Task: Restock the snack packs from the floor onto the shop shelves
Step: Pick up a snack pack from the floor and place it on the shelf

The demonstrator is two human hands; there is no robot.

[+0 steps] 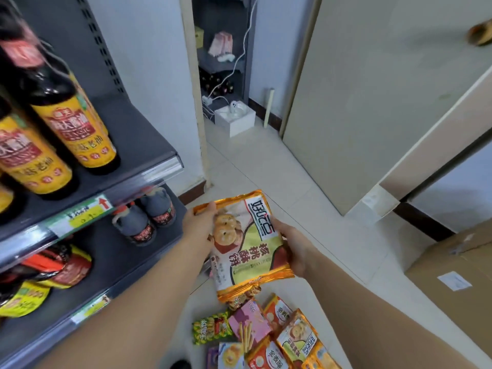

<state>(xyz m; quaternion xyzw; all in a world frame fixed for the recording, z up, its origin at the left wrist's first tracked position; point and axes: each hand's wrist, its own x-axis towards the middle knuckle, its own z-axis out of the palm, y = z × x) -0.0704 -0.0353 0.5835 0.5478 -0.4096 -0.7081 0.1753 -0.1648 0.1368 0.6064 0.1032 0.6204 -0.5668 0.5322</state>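
- A biscuit pack (247, 243) is held in the air above the tiled floor (266, 169), just to the right of the shop shelves (138, 139).
- The pack has crimped orange-gold foil edges, a white and pale green front, pictured round biscuits and large dark Chinese lettering.
- The left hand (201, 222) pinches the far left corner, thumb on top.
- The right hand (296, 247) grips the right edge, its fingers curled underneath.
- More snack packs (266, 334) lie heaped on the floor just below.
- Soy sauce bottles (72, 115) stand on the upper shelf.
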